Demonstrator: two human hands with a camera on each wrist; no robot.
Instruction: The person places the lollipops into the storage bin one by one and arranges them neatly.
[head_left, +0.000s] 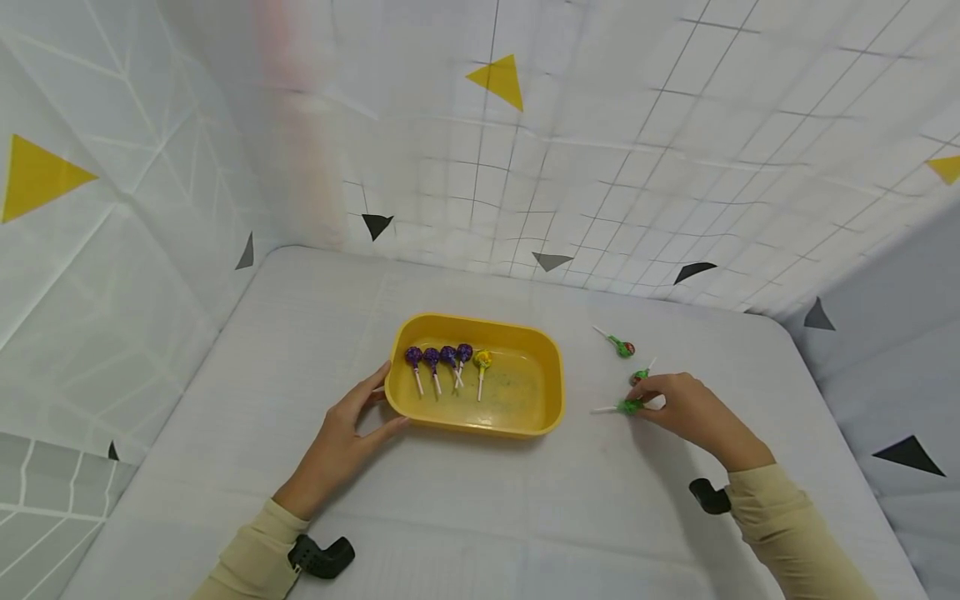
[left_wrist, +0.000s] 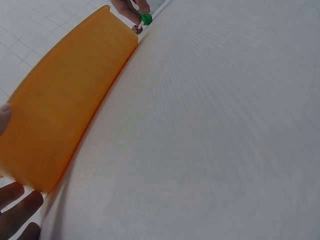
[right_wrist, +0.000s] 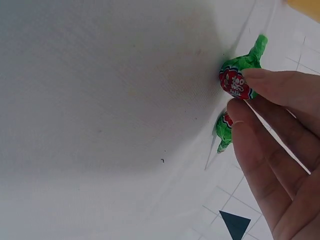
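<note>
My left hand point(head_left: 341, 437) holds the left end of a yellow plastic tray point(head_left: 553, 383), thumb on the near wall and fingers at the end wall. Inside the tray, purple-wrapped lollipops point(head_left: 432, 357) stand in a row with one yellow lollipop point(head_left: 482, 360), sticks toward me. To the right of the tray, my right hand point(head_left: 693, 421) pinches a green-and-red lollipop point(right_wrist: 237, 77) by its wrapped head, its stick pointing left. A second green lollipop point(head_left: 639, 377) lies just behind those fingertips, partly hidden. Farther back lies a third green lollipop point(head_left: 622, 347).
Everything rests on a table covered with white cloth point(head_left: 480, 508). White sheets with grid lines point(head_left: 630, 167) and coloured triangles hang around its back and sides. A dark device point(head_left: 322, 557) is strapped to each wrist.
</note>
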